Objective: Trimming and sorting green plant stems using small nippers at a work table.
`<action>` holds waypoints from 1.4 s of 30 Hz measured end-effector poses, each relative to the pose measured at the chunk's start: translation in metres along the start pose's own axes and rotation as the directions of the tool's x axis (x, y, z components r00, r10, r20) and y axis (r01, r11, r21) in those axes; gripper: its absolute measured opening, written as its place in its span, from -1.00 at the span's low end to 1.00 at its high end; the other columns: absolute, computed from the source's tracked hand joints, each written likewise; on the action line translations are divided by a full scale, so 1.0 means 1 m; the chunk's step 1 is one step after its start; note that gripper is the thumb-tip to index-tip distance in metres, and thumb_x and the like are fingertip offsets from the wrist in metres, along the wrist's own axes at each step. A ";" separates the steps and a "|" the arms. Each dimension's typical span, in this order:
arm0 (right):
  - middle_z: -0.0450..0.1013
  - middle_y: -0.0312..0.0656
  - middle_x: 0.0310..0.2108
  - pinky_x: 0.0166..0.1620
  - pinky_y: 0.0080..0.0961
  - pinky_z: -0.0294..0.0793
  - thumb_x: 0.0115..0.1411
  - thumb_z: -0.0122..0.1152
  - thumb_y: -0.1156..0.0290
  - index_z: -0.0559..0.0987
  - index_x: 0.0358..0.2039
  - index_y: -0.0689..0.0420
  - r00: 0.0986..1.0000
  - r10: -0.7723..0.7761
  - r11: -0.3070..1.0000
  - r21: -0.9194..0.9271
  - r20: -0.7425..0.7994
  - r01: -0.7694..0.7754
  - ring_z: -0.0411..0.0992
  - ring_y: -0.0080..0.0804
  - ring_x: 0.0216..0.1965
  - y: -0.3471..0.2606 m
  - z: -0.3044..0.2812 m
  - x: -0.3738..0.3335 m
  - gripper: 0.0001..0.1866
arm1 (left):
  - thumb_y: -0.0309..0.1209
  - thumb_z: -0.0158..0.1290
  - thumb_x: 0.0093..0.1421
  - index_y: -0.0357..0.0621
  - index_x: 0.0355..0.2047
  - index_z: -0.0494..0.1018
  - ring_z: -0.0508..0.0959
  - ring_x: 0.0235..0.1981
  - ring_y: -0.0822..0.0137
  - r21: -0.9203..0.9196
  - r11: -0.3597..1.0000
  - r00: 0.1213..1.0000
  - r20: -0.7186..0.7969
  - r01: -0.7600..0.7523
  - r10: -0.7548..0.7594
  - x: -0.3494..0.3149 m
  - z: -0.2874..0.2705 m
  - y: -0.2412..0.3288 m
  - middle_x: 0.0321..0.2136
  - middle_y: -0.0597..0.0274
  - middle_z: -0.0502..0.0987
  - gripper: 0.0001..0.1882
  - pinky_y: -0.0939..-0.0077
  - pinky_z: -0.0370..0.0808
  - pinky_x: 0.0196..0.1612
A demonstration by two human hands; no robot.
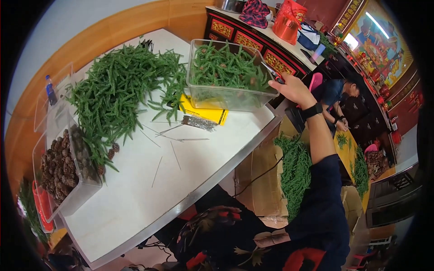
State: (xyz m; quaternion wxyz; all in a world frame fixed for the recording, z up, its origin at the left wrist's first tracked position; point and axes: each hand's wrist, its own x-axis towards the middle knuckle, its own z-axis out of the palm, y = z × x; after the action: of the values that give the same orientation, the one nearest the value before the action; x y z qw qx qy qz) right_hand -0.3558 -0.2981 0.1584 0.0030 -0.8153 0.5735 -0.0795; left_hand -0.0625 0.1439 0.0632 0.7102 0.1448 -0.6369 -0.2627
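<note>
Right hand: right hand (293, 88) reaches out to the far right corner of the bench (135, 198), fingers closed around a small dark tool (274, 72), likely cutters, held at the rim of the clear tub (228, 97); left hand is out of view
Clear tub: stands at the far right edge of the bench, filled with green sprigs (224, 67); walls keep them gathered
Green pile (117, 90): loose heap on the far left of the bench, spread for easy picking
Wires (176, 135): thin lengths scattered mid-bench, beside a yellow packet (203, 110)
Pine cones (61, 165): in a clear box at the left edge, kept apart from the greens
</note>
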 end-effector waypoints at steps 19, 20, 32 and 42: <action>0.44 -0.06 -0.27 -0.20 -0.18 0.45 0.00 0.34 -0.01 0.48 -0.13 0.14 0.702 -0.696 0.715 0.246 0.153 0.655 0.44 -0.08 -0.22 -0.208 0.160 -0.070 -0.44 | -0.42 0.14 0.11 -0.14 -0.40 0.41 0.44 -0.63 0.46 0.388 0.816 0.871 -0.065 -0.428 0.487 0.038 0.061 0.065 -0.57 0.33 0.46 -0.87 0.59 0.34 -0.62; 0.43 -0.04 -0.25 -0.17 -0.15 0.44 0.00 0.34 -0.02 0.47 -0.12 0.13 0.722 -0.675 0.735 0.221 0.150 0.641 0.43 -0.05 -0.19 -0.215 0.166 -0.069 -0.43 | -0.43 0.13 0.11 -0.14 -0.41 0.41 0.44 -0.64 0.46 0.391 0.799 0.857 -0.046 -0.457 0.513 0.043 0.062 0.066 -0.57 0.33 0.45 -0.88 0.59 0.34 -0.62; 0.39 0.00 -0.18 -0.12 -0.16 0.41 0.01 0.32 -0.03 0.50 -0.17 0.12 0.692 -0.721 0.693 0.056 0.033 0.719 0.37 0.02 -0.12 -0.242 0.162 -0.070 -0.47 | -0.52 0.05 0.08 -0.02 -0.54 0.40 0.39 -0.69 0.48 0.434 0.584 0.654 0.017 -0.686 0.756 0.059 0.062 0.061 -0.59 0.40 0.43 -0.90 0.57 0.35 -0.63; 0.54 0.05 -0.47 -0.27 -0.13 0.45 0.05 0.21 -0.07 0.60 -0.43 0.21 0.667 -0.735 0.668 0.302 0.121 0.681 0.51 0.04 -0.34 -0.396 0.174 -0.060 -0.51 | -0.49 0.21 0.11 -0.26 -0.30 0.44 0.41 -0.61 0.58 0.308 0.643 0.532 -0.827 0.701 -0.183 0.008 0.041 0.045 -0.59 0.35 0.44 -0.81 0.69 0.30 -0.55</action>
State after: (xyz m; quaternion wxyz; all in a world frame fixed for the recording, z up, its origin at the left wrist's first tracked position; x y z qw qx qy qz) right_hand 0.0177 -0.1211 0.0174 0.1336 -0.9714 0.1911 -0.0443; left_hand -0.0942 0.1823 0.1001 0.7143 0.6256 -0.2793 -0.1427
